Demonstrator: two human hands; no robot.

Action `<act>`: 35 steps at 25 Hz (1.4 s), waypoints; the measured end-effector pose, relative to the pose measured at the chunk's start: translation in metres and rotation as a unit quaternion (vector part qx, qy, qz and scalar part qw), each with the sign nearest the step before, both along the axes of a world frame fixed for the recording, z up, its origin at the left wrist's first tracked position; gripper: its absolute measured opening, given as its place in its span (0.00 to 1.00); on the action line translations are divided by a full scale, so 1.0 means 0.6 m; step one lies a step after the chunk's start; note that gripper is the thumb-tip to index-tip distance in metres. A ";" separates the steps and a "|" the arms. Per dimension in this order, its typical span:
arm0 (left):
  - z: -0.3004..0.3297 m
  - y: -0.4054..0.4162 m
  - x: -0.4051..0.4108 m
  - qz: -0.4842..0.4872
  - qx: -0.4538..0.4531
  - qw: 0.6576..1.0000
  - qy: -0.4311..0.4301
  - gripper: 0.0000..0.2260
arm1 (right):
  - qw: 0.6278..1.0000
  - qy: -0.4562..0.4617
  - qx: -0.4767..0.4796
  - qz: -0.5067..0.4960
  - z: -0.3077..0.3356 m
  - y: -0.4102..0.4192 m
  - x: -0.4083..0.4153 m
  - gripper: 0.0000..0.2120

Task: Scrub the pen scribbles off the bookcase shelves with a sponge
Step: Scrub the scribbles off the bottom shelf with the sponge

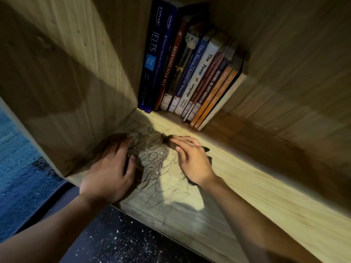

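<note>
The scribbles run in a band from the shelf's far left corner toward its near edge. Left hand lies flat on them, fingers spread. Right hand presses a dark sponge, mostly hidden, fingers together.

Dim, wide-angle-warped view; bright patch on shelf, blurred edges.
</note>
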State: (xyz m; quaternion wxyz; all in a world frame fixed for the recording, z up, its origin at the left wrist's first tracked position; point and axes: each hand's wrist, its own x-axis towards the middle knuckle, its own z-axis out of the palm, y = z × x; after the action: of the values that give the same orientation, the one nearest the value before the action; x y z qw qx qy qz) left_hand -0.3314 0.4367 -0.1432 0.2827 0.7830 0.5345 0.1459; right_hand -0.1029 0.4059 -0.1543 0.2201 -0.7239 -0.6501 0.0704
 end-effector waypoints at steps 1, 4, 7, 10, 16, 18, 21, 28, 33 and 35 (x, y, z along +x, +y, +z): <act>-0.001 0.002 0.000 -0.003 0.001 1.000 0.001 0.25 | 0.999 -0.043 0.001 -0.028 0.003 -0.019 0.027 0.17; -0.008 0.000 0.004 -0.001 0.018 1.000 0.001 0.24 | 0.958 -0.163 -0.065 -0.227 0.013 -0.038 0.079 0.14; -0.014 0.005 0.001 -0.003 0.010 1.000 0.009 0.25 | 0.929 -0.124 -0.106 -0.333 0.003 0.021 0.017 0.11; -0.006 0.001 -0.002 -0.010 -0.002 1.000 0.014 0.26 | 0.978 -0.025 -0.051 -0.202 -0.014 0.064 -0.046 0.20; -0.003 0.001 0.004 0.003 0.014 1.000 0.015 0.24 | 0.987 0.015 0.008 -0.160 -0.009 0.102 -0.033 0.23; -0.003 0.002 0.002 -0.002 0.008 1.000 0.014 0.24 | 0.999 -0.002 -0.010 -0.033 -0.011 0.075 -0.047 0.24; -0.004 0.004 -0.001 -0.007 0.011 1.000 0.013 0.24 | 0.991 0.021 -0.055 0.120 0.004 0.026 0.003 0.17; -0.016 0.006 -0.002 -0.006 0.023 1.000 -0.002 0.25 | 0.999 0.015 -0.025 0.013 -0.023 0.057 -0.089 0.26; -0.007 0.001 0.001 -0.002 0.031 1.000 0.004 0.24 | 0.997 0.051 0.035 -0.050 -0.015 0.097 -0.029 0.22; -0.011 0.005 0.002 0.003 0.038 0.999 0.006 0.25 | 0.983 -0.002 0.025 -0.180 -0.014 0.134 -0.037 0.21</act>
State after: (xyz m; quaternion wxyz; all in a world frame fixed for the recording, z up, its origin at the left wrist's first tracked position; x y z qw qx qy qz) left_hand -0.3300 0.4399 -0.1500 0.2490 0.7924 0.5327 0.1621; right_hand -0.1253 0.4864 -0.1628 0.2460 -0.8234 -0.5112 0.0120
